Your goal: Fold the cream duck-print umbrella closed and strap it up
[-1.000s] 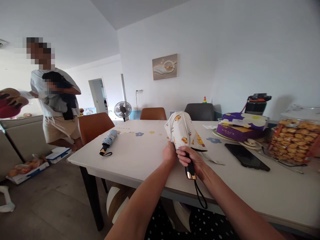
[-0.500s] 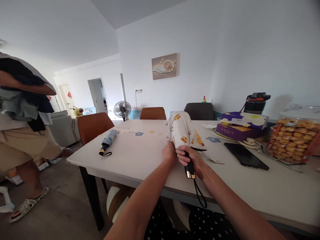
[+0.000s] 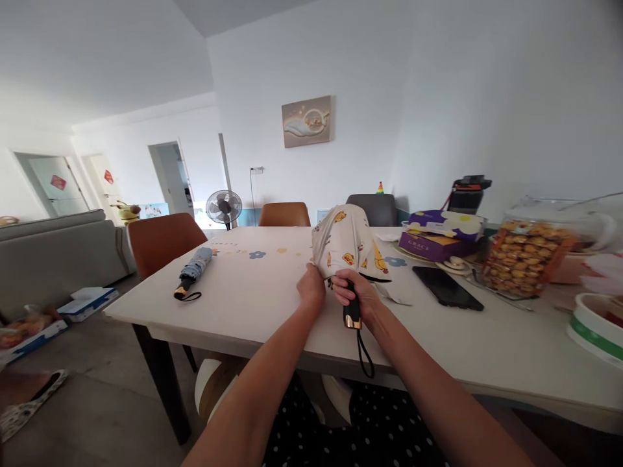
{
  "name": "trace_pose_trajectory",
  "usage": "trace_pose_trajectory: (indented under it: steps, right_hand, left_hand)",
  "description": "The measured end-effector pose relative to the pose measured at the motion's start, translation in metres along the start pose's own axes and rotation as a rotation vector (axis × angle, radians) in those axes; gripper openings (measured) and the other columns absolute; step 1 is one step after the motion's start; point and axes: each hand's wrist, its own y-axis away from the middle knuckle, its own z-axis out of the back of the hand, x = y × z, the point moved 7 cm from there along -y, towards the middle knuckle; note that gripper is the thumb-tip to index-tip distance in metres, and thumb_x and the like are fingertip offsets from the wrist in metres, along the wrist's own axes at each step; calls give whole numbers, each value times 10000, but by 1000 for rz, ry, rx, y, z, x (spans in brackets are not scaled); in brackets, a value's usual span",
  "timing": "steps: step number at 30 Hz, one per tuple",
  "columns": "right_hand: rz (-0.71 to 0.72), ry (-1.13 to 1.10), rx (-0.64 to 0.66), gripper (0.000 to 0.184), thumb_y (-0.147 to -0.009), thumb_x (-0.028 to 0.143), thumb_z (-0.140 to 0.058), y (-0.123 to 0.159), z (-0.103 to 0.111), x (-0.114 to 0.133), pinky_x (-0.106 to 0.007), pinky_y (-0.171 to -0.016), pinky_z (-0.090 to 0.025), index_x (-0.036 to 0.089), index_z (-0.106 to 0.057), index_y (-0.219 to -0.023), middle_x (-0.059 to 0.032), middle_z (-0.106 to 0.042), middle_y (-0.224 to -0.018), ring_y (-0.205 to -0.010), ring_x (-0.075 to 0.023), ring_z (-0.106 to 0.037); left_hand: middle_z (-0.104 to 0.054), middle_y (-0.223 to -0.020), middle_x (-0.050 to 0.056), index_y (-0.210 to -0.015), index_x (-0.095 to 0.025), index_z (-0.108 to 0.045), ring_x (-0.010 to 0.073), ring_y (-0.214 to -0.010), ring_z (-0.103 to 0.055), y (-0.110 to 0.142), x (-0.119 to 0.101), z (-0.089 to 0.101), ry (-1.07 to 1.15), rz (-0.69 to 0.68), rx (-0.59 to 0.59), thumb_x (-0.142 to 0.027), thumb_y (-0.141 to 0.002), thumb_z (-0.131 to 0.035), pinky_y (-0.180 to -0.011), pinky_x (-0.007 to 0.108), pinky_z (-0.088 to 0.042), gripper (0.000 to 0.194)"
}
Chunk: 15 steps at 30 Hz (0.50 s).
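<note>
I hold a folding umbrella with a white canopy printed with small yellow and red cartoons, upright over the white table. My right hand is wrapped round its black handle, whose gold end and black wrist strap hang below. My left hand is closed on the canopy's lower edge, just left of the handle. A second, light blue folded umbrella lies on the table's left side, out of reach of both hands.
A black phone, a purple box, a clear jar of biscuits and a green-rimmed bowl sit on the right. Brown chairs line the far side. A grey sofa, boxes on the floor and someone's slippered foot are on the left.
The person on the left has walked out of view, leaving only a foot at the lower left. My view has shifted rightward. Both hands keep their hold on the umbrella.
</note>
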Motion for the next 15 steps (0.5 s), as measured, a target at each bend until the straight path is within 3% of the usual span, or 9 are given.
trace_pose_trajectory:
  steps: [5,9,13,15]
  right_hand:
    - [14,-30,-21,269,-669,170,-594,1,1,5,-154,-269,-295,186,-361,-537,82,-322,-471,-321,-18,-194]
    - [32,-3,-47,260,-683,163,-585,1,2,5,-165,-270,-296,187,-370,-541,78,-336,-467,-322,-25,-210]
    - [-30,80,-102,255,-714,194,-549,0,5,-2,-172,-274,-288,190,-373,-530,83,-287,-426,-317,-35,-215]
    - [-48,109,-122,237,-711,201,-546,0,5,-5,-175,-272,-282,188,-385,-537,83,-297,-428,-317,-36,-221]
  left_hand:
    - [-660,-872,95,-818,-225,-489,244,-872,-619,-8,7,2,118,13,-38,-329,-877,-380,-758,350,-434,162]
    - [-618,-1002,128,-1000,-183,-483,215,-916,-601,-11,13,27,243,61,-214,-173,-843,-352,-775,335,-446,205]
    - [-567,-1133,74,-1058,-197,-479,134,-1063,-530,2,-16,56,348,-73,-358,-95,-827,-335,-898,248,-393,291]
    - [-570,-1139,58,-1037,-202,-510,135,-1073,-521,11,-40,63,477,-211,-331,-138,-845,-365,-898,239,-390,250]
